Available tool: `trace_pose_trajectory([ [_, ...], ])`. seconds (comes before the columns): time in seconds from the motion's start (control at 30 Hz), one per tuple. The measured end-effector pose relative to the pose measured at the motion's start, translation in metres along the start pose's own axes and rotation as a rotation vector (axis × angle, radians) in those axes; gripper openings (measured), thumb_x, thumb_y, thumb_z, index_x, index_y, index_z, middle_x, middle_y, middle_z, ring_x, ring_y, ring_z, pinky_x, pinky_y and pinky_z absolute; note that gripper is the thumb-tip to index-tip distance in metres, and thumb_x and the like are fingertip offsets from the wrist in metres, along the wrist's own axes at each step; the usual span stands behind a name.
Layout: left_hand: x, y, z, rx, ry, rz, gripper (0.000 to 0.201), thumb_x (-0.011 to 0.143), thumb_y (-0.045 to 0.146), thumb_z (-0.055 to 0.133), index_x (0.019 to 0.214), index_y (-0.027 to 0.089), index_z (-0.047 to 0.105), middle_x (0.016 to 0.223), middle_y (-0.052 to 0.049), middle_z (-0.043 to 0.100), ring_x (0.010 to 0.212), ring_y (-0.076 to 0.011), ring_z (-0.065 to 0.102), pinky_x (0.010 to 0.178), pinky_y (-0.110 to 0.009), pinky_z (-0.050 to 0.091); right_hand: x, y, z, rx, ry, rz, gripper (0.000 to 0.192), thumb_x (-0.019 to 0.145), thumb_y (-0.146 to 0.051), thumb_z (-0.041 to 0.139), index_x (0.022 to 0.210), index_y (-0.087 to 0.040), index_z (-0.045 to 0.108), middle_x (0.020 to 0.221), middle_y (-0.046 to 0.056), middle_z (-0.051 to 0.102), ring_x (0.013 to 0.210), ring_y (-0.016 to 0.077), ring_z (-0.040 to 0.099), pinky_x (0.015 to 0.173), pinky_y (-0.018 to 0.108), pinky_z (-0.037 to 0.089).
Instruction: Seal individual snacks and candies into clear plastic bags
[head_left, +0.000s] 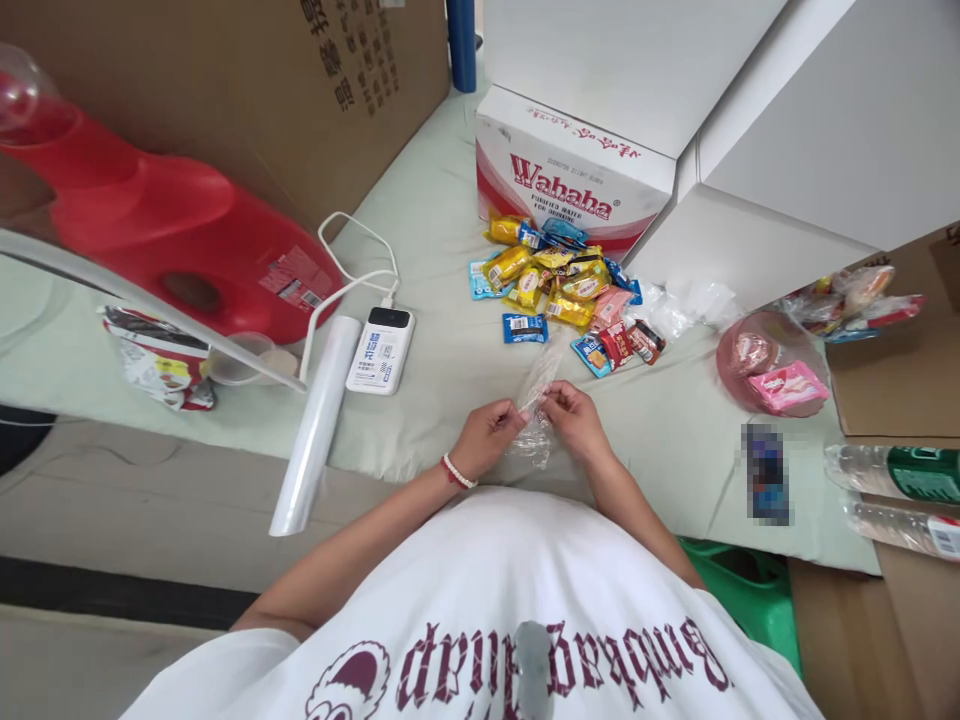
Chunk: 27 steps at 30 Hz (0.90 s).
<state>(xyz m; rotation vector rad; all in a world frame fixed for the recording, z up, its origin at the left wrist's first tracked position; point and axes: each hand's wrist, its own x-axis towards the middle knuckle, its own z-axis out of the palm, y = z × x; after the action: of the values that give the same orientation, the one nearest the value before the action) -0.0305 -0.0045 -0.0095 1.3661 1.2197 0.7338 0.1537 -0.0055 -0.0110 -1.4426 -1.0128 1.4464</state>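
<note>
Close to my body at the table's front edge, a clear plastic bag [535, 440] hangs crumpled between my hands. My left hand [487, 432], with a beaded bracelet on the wrist, pinches one side of it. On the other side, my right hand [576, 418] grips it with the fingers closed. Beyond them lies a pile of wrapped snacks [559, 272] in yellow, blue and red packets. A single blue packet [525, 328] sits at the pile's near left side. More crumpled clear plastic [686, 305] rests to the right of the pile.
Behind the snacks stands a Wahaha carton [570, 175]. To the left are a white power bank [381, 350] with a cable, a plastic roll [315, 430] over the edge, and a red jug [187, 230]. A pink bowl [731, 375] with packets and plastic bottles [892, 470] are at right.
</note>
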Motion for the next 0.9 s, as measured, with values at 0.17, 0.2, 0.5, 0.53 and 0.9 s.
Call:
trace_pose_trajectory([
  [0.17,0.003,-0.019,-0.014,-0.115,0.193,-0.135,0.045,0.092,0.06,0.051,0.066,0.023,0.044,0.058,0.004,0.048,0.059,-0.014,0.047,0.061,-0.028,0.039,0.006,0.006,-0.011,0.056,0.076,0.06,0.04,0.072,-0.056,0.082,0.088,-0.023,0.068,0.071,-0.003,0.058,0.065,0.0139,0.052,0.056,0.026,0.045],
  [0.2,0.003,-0.022,-0.017,-0.107,0.203,-0.153,0.042,0.091,0.058,0.052,0.069,0.023,0.047,0.061,0.003,0.052,0.061,-0.0147,0.05,0.062,-0.029,0.041,0.005,0.007,-0.014,0.051,0.075,0.056,0.039,0.072,-0.056,0.082,0.088,-0.023,0.068,0.07,-0.003,0.058,0.065,0.014,0.052,0.057,0.026,0.045],
  [0.5,0.022,0.008,-0.01,0.367,0.118,0.277,0.08,0.069,0.047,0.085,0.139,0.02,0.057,0.144,-0.017,0.059,0.136,-0.0359,0.05,0.116,-0.051,0.037,-0.01,0.01,-0.024,-0.1,-0.01,-0.041,0.032,0.08,-0.055,0.075,0.088,-0.024,0.069,0.07,-0.003,0.058,0.063,0.0148,0.049,0.062,0.028,0.043],
  [0.53,0.03,0.01,-0.006,0.356,0.105,0.284,0.071,0.07,0.045,0.084,0.132,0.02,0.062,0.138,-0.016,0.063,0.13,-0.0349,0.054,0.113,-0.049,0.04,-0.011,0.009,-0.025,-0.123,-0.023,-0.049,0.031,0.082,-0.054,0.075,0.088,-0.024,0.07,0.07,-0.002,0.059,0.063,0.0148,0.048,0.062,0.028,0.042],
  [0.9,0.062,-0.017,0.007,-0.144,0.138,-0.085,0.025,0.091,0.045,0.053,0.08,0.023,0.053,0.053,0.006,0.049,0.051,-0.0143,0.05,0.057,-0.027,0.039,-0.032,0.026,-0.058,-0.144,-0.018,-0.023,0.04,0.082,-0.06,0.075,0.094,-0.022,0.07,0.079,0.0,0.064,0.074,0.0171,0.057,0.071,0.03,0.049],
])
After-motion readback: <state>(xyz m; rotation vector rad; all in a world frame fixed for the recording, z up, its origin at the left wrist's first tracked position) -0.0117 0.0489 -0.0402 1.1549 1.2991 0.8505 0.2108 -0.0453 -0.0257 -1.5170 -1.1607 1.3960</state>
